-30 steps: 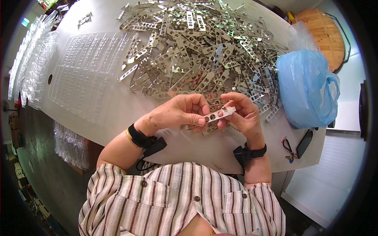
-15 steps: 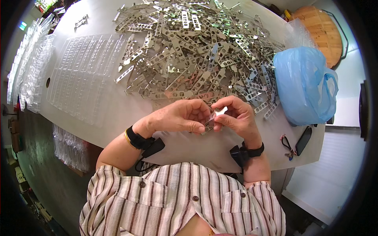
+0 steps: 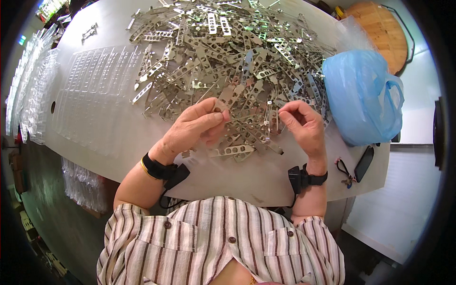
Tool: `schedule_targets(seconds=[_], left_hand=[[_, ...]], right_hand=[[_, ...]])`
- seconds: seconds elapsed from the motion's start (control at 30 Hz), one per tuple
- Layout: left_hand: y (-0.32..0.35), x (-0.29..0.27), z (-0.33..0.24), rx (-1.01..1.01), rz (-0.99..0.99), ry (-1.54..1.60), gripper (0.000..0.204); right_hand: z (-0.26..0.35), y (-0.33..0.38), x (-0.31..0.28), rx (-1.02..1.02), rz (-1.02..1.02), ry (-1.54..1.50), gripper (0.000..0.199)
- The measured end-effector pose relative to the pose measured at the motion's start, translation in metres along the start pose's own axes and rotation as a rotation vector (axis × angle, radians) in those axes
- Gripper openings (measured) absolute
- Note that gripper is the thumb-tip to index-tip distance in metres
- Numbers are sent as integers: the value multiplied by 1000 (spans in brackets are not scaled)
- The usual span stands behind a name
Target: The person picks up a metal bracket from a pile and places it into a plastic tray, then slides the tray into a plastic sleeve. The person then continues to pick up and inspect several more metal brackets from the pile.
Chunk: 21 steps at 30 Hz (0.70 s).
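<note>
Flat silvery metal strips with round holes form a large heap point(image 3: 204, 61) in front of me. My left hand point(image 3: 199, 124) is over the heap's near edge, thumb and fingers pinched together. Something pale and see-through shows at its fingertips, too small to name. To the right, my right hand point(image 3: 305, 124) is raised beside the heap, its fingers curled and the thumb close to the forefinger. What it holds, if anything, does not show. A few loose strips point(image 3: 233, 151) lie on the table between my hands.
A clear plastic tray point(image 3: 95, 90) lies on the white table point(image 3: 190, 178) at left, with stacked clear trays point(image 3: 35, 90) beyond its edge. On the right are a blue plastic bag point(image 3: 358, 97), a phone point(image 3: 364, 164), keys point(image 3: 348, 181) and a round wooden board point(image 3: 377, 35).
My hands were together over the near edge, holding a shiny piece between them. They have parted, the left going left and up, the right going right and up.
</note>
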<state>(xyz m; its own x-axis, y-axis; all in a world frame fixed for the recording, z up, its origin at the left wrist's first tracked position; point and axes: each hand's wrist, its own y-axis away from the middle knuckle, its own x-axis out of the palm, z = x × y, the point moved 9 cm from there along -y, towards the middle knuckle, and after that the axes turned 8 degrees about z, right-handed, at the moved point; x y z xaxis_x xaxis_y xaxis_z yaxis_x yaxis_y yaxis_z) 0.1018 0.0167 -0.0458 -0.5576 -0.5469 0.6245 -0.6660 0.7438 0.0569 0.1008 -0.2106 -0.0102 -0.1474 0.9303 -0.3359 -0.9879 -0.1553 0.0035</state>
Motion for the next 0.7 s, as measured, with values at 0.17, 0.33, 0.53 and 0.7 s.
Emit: schedule_targets(seconds=[0.17,0.33,0.53,0.7], left_hand=[[-1,1,0,-9,3,-31,14],[-1,2,0,-3,26,-27,14],[0,1,2,-2,32,-56,14],[0,3,3,-45,31,-70,12]], right_hand=[[14,0,17,-47,147,180,5],[5,1,1,32,83,263,7],[-19,4,-4,304,130,403,24],[-28,7,6,370,153,380,31]])
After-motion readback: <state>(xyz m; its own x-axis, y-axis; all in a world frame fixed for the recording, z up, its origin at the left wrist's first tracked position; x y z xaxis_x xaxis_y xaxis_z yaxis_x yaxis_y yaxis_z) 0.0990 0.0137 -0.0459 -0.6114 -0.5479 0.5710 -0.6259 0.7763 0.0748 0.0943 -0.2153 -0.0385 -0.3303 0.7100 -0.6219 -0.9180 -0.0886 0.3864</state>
